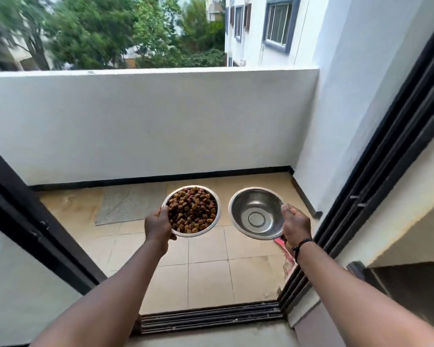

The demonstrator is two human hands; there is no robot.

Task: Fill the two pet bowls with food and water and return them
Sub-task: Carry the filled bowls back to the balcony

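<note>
Left hand (159, 225) grips the rim of the kibble bowl (191, 211); right hand (295, 225) grips the steel bowl (256, 213), both above the balcony floor (211, 271). Rigid, smooth steel, likely slippery; kibble loose, so keep level; can't tell if there's water

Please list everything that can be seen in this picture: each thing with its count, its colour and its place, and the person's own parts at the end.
food bowl: one, steel, full of brown kibble, held in the air on the left
second bowl: one, steel, shiny inside, water not discernible, held in the air on the right
mat: one, grey, on the balcony floor, far left
floor tiles: beige, balcony floor
parapet wall: one, white, far side of the balcony
door frame: black, sliding tracks at both sides
red cloth: one, by the right track, partly hidden
trees: green, beyond the wall
building: white, far right
wristband: one, black, right wrist
left hand: grips the food bowl's rim
right hand: grips the second bowl's rim
</note>
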